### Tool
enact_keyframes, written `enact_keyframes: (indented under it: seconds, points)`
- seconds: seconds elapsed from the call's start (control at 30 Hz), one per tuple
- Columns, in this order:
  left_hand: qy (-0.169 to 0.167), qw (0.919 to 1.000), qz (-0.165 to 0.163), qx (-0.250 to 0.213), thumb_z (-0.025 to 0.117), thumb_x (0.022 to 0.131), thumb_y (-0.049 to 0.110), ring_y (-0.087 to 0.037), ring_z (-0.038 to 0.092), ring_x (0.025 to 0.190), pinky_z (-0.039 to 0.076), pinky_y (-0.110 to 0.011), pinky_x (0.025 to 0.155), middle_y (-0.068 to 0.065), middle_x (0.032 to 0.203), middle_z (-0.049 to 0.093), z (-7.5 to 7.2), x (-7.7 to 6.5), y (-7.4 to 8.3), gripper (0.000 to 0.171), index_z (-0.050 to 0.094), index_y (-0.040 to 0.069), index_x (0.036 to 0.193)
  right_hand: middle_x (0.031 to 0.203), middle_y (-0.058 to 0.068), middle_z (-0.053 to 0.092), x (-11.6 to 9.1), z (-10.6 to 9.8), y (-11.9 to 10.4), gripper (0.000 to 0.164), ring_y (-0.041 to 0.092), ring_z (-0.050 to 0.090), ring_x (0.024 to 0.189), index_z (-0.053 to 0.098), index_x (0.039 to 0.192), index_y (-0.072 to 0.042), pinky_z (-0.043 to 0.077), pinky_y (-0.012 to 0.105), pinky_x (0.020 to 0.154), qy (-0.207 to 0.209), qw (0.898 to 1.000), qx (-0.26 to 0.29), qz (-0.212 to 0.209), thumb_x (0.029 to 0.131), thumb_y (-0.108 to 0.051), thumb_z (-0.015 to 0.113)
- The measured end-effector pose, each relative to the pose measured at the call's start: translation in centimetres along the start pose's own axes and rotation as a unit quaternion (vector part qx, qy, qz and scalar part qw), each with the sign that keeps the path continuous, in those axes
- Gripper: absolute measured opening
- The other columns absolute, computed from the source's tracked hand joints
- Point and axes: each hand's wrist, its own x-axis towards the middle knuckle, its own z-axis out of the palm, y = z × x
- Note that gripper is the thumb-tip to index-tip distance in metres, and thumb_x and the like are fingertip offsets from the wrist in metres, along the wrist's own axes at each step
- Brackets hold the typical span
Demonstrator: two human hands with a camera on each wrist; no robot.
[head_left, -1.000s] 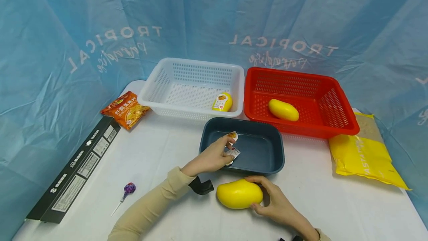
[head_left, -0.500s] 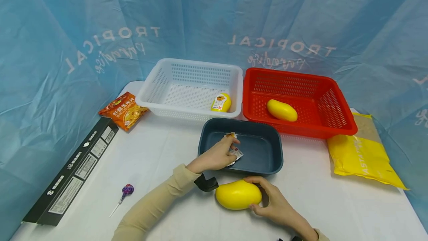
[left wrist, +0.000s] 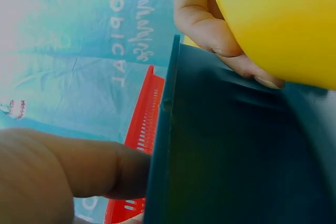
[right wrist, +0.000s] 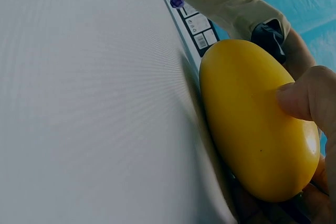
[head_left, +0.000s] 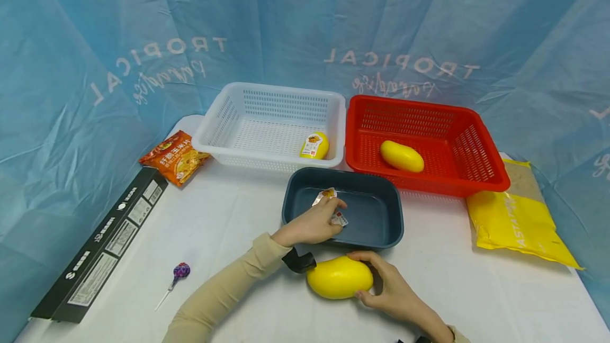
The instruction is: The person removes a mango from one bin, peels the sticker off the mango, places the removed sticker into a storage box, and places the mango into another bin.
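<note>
My left hand (head_left: 312,223) reaches over the near rim of a dark blue tray (head_left: 397,210). Its fingers and thumb are over a white printed label (head_left: 326,195), with the hand covering the middle of it; I cannot tell whether they pinch it. In the left wrist view the thumb (left wrist: 100,166) passes behind the tray's wall, which hides its tip. My right hand (head_left: 393,292) grips the right end of a smooth yellow mango (head_left: 338,277) just in front of the tray. The thumb (right wrist: 296,100) presses on the mango's side in the right wrist view.
Behind the tray stand a white basket (head_left: 214,147) with a labelled mango (head_left: 320,146) and a red basket (head_left: 495,181) with a plain mango (head_left: 402,156). An orange snack bag (head_left: 175,159), long black box (head_left: 102,245) and lollipop (head_left: 180,271) lie left. A yellow bag (head_left: 517,221) lies right.
My left hand has shifted slightly right inside the tray, and the label has turned under it, with its picture end now farther left. The right hand and its mango have stayed in place.
</note>
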Motion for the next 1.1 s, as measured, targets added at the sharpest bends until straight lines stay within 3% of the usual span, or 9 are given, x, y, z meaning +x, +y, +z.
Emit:
enact_keyframes:
  seconds: [0.23,0.47,0.57,0.83,0.97,1.1]
  points:
    - [0.002,1.0,0.0,-0.006,0.062,0.088,0.013,-0.015,0.055,0.078,0.045,-0.022,0.066,-0.018,0.147,0.036,0.0,-0.1,0.0,0.068,0.033,0.02,0.149,0.129,0.004,0.06,0.0,-0.1,0.0,0.063,0.009,0.055,0.118,0.052,0.132,-0.018,0.04,0.012,0.102,0.001,1.0,-0.004,-0.004,0.076,-0.008,0.078]
    - [0.064,0.9931,0.075,-0.064,0.059,0.085,0.005,-0.031,0.056,0.119,0.051,-0.039,0.096,-0.013,0.16,0.014,0.2,0.1,-0.2,0.076,0.027,0.021,0.153,0.13,0.004,0.06,0.1,-0.1,0.2,0.062,0.008,0.055,0.118,0.051,0.133,-0.019,0.042,0.014,0.101,-0.001,1.0,0.003,0.003,0.078,-0.01,0.078]
    - [0.08,0.9878,0.094,-0.094,0.057,0.087,0.004,-0.037,0.055,0.12,0.051,-0.044,0.098,-0.013,0.16,0.015,0.4,0.1,0.0,0.072,0.029,0.017,0.152,0.13,0.004,0.06,0.0,0.0,0.2,0.06,0.007,0.055,0.118,0.051,0.133,-0.019,0.044,0.015,0.1,-0.004,1.0,0.006,0.005,0.079,-0.012,0.078]
    - [0.121,0.9821,0.102,-0.102,0.062,0.088,0.011,-0.031,0.038,0.137,0.042,-0.05,0.107,-0.01,0.16,0.02,-0.9,-0.3,1.5,0.07,0.03,0.011,0.15,0.13,0.003,0.06,-0.1,0.0,0.1,0.061,0.008,0.056,0.117,0.052,0.132,-0.019,0.042,0.014,0.101,-0.002,1.0,0.001,0.006,0.078,-0.012,0.078]
    - [0.142,0.9785,0.105,-0.107,0.062,0.09,0.014,-0.029,0.031,0.143,0.037,-0.05,0.112,-0.011,0.161,0.02,-1.8,0.5,2.3,0.069,0.029,0.01,0.15,0.129,0.003,0.06,-0.1,0.0,0.1,0.061,0.009,0.056,0.116,0.052,0.132,-0.019,0.042,0.014,0.101,0.0,1.0,0.002,0.004,0.077,-0.012,0.078]
    - [0.145,0.9782,0.078,-0.126,0.061,0.091,0.017,-0.031,0.03,0.144,0.032,-0.051,0.114,-0.011,0.161,0.019,-2.3,1.8,3.1,0.068,0.028,0.01,0.15,0.128,0.005,0.06,-0.1,-0.1,0.1,0.06,0.01,0.056,0.115,0.053,0.131,-0.018,0.044,0.015,0.1,0.0,1.0,0.007,-0.004,0.077,-0.012,0.079]
